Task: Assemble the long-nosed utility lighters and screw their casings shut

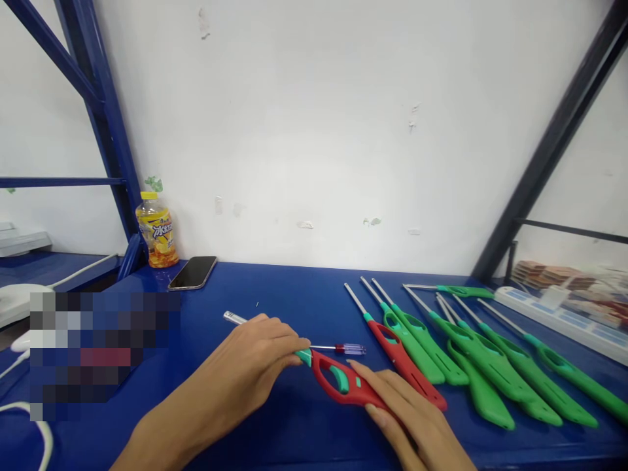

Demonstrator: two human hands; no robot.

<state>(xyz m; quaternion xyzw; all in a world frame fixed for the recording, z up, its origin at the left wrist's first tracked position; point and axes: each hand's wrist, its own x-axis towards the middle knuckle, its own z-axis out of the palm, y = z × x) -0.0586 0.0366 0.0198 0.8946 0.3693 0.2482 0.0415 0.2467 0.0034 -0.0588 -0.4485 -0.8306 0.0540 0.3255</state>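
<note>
A red gas lighter point(360, 388) with a green trigger lies across both hands in the middle of the head view. My left hand point(265, 353) is closed round its green collar and metal tube, whose tip pokes out to the upper left. My right hand point(405, 405) grips the red handle's rear end, thumb below and fingers above. Just behind the lighter lies a screwdriver point(350, 348) with a clear purple and red handle, its shaft partly hidden by my left hand. Another red lighter point(405, 360) rests to the right.
Several green lighters point(495, 366) lie fanned out on the blue table point(275, 281) at right. Beyond them is a white power strip point(564, 320). A phone point(193, 272) and a yellow-capped drink bottle point(157, 232) stand near the back left. White cables run along the left side.
</note>
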